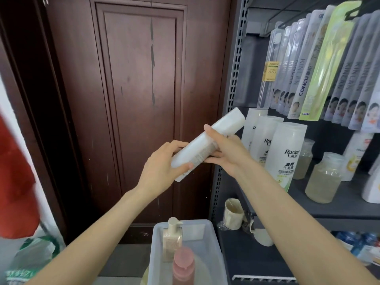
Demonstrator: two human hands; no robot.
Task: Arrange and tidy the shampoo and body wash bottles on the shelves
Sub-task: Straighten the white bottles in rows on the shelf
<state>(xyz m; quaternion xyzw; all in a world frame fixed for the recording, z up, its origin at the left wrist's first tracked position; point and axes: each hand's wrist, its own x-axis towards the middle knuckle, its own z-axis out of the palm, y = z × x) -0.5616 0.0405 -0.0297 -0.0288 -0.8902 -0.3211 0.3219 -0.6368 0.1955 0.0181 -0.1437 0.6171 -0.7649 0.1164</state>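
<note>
Hands meet in front of a dark wooden door [139,112], both wrapped around one white bottle [207,144] that is held tilted, its cap end raised toward the upper right and its base lowered to the left. The left hand [162,167] grips the bottle's lower end, thumb laid over the front and fingers curled behind it. The right hand [224,151] grips the middle of the bottle, thumb on top and fingers curled beneath. The bottle is in the air, just left of the grey metal shelving unit [233,79] and touching no shelf. On the shelf beside it, a row of three white Raclen shampoo bottles [284,155] stands upright, one behind another. To their right stand two clear jars of cloudy yellowish liquid [323,182], and further white bottles at the frame's right edge are partly cut off. Above them hang packaged toothbrushes [320,64] in a close row. Below the hands sits a translucent plastic bin [213,254] holding a cream pump bottle [171,239] and a pink bottle [183,264], both upright. A beige cup [233,213] stands on the lower shelf near the bin. Red cloth [14,182] hangs at the left edge.
</note>
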